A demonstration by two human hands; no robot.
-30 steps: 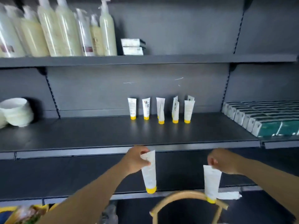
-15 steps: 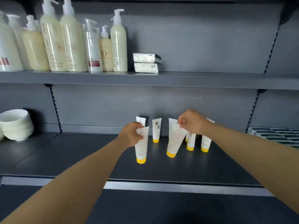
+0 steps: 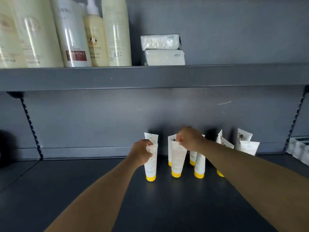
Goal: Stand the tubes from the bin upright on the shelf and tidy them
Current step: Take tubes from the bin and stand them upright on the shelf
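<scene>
Two dark grey shelves fill the view: the upper shelf (image 3: 150, 76) carries a row of tall pale pump bottles (image 3: 71, 34) at the left and two stacked white wrapped packs (image 3: 163, 50) just beside them, while the lower shelf (image 3: 66, 190) holds the tubes. Both bare forearms reach in from the bottom edge toward the back of this lower shelf. A cluster of white tubes with yellow caps stands cap-down near the back wall, some partly hidden behind the right arm, so their count cannot be told. At the far right edge sits a row of pale boxes (image 3: 299, 150), only partly in view. The left hand (image 3: 142, 154) has its fingers curled round the upper part of one tube (image 3: 151, 166), which stands upright on its cap in front of another tube (image 3: 151, 138). The right hand (image 3: 189, 138) pinches the crimped top of a second tube (image 3: 177, 162), which leans slightly, its cap touching the shelf, just beside a neighbouring tube (image 3: 199, 166).
</scene>
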